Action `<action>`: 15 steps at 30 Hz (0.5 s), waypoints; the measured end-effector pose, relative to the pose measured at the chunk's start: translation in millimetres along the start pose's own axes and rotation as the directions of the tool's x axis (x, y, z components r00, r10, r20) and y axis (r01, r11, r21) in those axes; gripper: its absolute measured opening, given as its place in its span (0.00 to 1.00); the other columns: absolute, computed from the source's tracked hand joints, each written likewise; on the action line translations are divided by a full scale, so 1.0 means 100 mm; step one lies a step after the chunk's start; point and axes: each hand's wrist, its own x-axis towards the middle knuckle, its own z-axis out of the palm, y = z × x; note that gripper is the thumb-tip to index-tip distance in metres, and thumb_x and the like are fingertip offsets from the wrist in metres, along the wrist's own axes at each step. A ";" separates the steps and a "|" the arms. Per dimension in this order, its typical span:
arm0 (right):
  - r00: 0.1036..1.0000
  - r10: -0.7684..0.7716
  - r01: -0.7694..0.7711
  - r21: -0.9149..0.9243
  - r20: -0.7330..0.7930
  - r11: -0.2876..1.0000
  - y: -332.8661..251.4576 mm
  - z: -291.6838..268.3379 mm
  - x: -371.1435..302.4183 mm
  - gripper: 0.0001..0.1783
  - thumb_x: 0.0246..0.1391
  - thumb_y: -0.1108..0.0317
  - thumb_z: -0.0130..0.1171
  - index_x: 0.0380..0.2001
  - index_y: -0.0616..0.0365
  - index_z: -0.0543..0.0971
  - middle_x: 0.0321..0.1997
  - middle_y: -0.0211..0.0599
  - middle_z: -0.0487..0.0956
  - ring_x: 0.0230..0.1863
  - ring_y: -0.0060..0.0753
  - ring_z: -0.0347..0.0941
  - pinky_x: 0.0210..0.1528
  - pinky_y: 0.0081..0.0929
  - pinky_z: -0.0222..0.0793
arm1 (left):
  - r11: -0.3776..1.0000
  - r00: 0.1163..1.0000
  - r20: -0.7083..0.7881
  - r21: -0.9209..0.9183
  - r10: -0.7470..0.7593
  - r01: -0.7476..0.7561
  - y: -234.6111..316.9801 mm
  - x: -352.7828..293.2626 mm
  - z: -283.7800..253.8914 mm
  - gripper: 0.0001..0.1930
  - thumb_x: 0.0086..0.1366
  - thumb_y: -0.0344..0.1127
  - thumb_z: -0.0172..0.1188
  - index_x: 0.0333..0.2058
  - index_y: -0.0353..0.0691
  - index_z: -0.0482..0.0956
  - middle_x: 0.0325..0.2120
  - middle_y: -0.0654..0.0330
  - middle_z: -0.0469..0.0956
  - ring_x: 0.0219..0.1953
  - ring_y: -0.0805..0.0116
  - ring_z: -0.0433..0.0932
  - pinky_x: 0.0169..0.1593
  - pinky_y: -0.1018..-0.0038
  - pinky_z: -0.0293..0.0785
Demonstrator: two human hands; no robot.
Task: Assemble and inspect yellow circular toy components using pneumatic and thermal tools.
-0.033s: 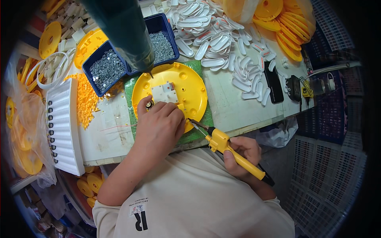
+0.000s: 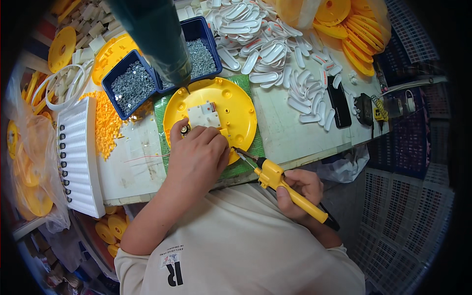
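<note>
A round yellow plastic shell (image 2: pixel 243 115) lies hollow side up on a green mat (image 2: pixel 256 132). A white boxy module (image 2: pixel 199 116) sits inside it, beside a small round dark part (image 2: pixel 185 130). My left hand (image 2: pixel 199 155) rests over the shell's near side. Its outermost finger is stretched toward the round part, while the others bend down closed, their tips and whatever they hold hidden. My right hand (image 2: pixel 301 194) grips a yellow soldering gun (image 2: pixel 290 189) with a thin feed tube. The gun's dark tip reaches the shell's near right edge, close to my left fingertips.
A dark green powered screwdriver (image 2: pixel 157 44) hangs bit-down over the shell's far edge. Blue bins (image 2: pixel 130 81) of small metal parts stand behind. White oval pieces (image 2: pixel 265 54), a black phone (image 2: pixel 339 105) and yellow discs (image 2: pixel 361 37) lie right; orange bits (image 2: pixel 101 123) and a white ribbed tray (image 2: pixel 78 157) left.
</note>
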 end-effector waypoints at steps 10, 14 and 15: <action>1.000 -0.006 0.006 0.013 -0.011 1.000 0.03 0.01 -0.04 0.23 0.54 0.73 0.66 0.52 0.64 0.73 0.32 0.34 0.79 0.30 0.17 0.73 0.35 0.19 0.73 | 1.000 1.000 0.009 0.030 0.010 -0.010 0.01 0.01 0.00 0.05 0.63 0.35 0.67 0.32 0.44 0.81 0.39 0.64 0.83 0.45 0.66 0.82 0.68 0.46 0.61; 0.999 0.032 -0.031 0.036 -0.020 0.999 0.02 -0.02 -0.06 0.23 0.55 0.73 0.65 0.53 0.64 0.71 0.34 0.34 0.78 0.31 0.16 0.72 0.37 0.19 0.73 | 0.999 1.000 0.009 0.030 0.014 -0.014 0.02 0.02 0.00 0.04 0.63 0.35 0.67 0.32 0.44 0.81 0.40 0.64 0.83 0.45 0.66 0.82 0.68 0.46 0.60; 0.999 0.032 -0.031 0.036 -0.021 0.999 0.02 -0.02 -0.06 0.23 0.55 0.73 0.65 0.53 0.64 0.71 0.34 0.34 0.78 0.31 0.16 0.72 0.37 0.19 0.73 | 0.999 1.000 0.016 0.033 0.007 -0.008 0.02 0.02 0.00 0.04 0.63 0.35 0.67 0.32 0.44 0.81 0.40 0.64 0.83 0.45 0.66 0.82 0.68 0.45 0.60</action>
